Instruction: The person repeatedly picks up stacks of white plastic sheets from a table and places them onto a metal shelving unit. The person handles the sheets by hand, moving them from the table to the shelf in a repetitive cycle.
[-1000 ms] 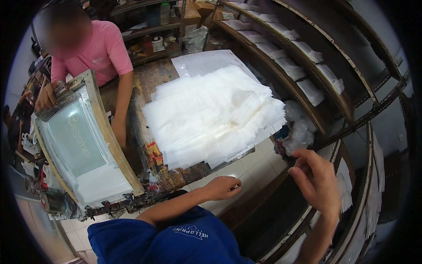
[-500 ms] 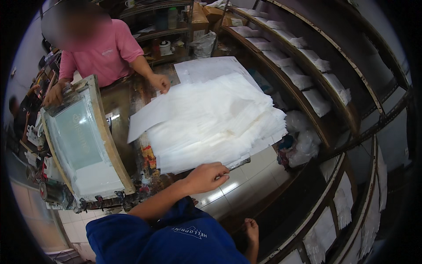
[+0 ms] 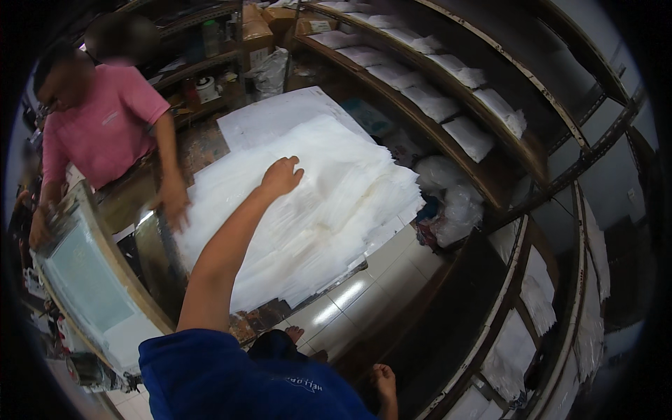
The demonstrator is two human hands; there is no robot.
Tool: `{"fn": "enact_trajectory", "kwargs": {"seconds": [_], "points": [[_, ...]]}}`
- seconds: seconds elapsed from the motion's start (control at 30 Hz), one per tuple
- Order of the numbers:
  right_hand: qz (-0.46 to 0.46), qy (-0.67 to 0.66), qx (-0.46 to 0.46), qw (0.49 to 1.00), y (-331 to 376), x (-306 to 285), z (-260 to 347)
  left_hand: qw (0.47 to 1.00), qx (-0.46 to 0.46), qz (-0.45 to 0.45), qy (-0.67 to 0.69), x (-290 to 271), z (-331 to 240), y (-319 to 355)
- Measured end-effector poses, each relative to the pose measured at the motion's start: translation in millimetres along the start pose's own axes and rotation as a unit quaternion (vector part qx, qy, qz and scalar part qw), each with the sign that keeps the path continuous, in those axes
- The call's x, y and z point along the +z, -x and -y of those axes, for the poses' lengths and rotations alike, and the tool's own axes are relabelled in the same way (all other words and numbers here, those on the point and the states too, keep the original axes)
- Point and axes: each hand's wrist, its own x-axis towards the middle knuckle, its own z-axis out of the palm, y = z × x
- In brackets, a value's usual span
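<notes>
My left hand [image 3: 283, 175] reaches across a broad, spread-out stack of thin white sheets [image 3: 329, 210] on the table. Its fingers are loosely curled over the top of the stack; whether they pinch a sheet is hidden. Down at my right side hangs my right hand [image 3: 383, 381], fingers curled in with nothing visible in them. Left of the stack, a wood-framed printing screen [image 3: 91, 280] with pale green mesh stands tilted up. A co-worker in a pink shirt [image 3: 105, 133] has one hand on its frame, while the other hand [image 3: 173, 199], blurred, is at the stack's left edge.
Shelf racks [image 3: 420, 105] holding white bundles line the far right. Another rack [image 3: 518, 280] with white bundles stands at the near right. Clear plastic bags [image 3: 451, 203] lie beyond the table's right end. Behind the table are cardboard boxes [image 3: 257, 35] and a shelf [image 3: 192, 66].
My left hand has moved from the table's near edge out over the stack. The co-worker's hand no longer lifts a loose sheet and has come down beside the stack. My view has shifted rightward.
</notes>
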Motion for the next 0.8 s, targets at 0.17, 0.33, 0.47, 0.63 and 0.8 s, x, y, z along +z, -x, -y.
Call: {"fn": "enact_trajectory", "kwargs": {"seconds": [0.17, 0.33, 0.47, 0.63, 0.8], "points": [[-0.036, -0.037, 0.061, 0.997, 28.9, 8.3, 5.2, 0.987, -0.065, 0.144, -0.043, 29.3, 10.9, -40.6], [-0.049, -0.044, 0.061, 0.996, 50.5, 22.4, 16.8, 0.988, -0.064, 0.119, -0.070, 40.5, 28.4, -58.7], [-0.045, -0.094, 0.020, 0.994, 41.5, 21.6, 27.5, 0.998, 0.041, 0.028, -0.050, 42.4, 45.8, -70.2], [-0.111, 0.005, -0.182, 0.977, 48.6, 21.7, 101.9, 0.959, 0.205, 0.067, 0.186, -24.1, -102.9, 16.6], [-0.066, 0.037, -0.331, 0.941, 107.6, 22.2, 227.6, 0.861, 0.430, 0.151, 0.224, -23.6, -188.5, 135.0]]}}
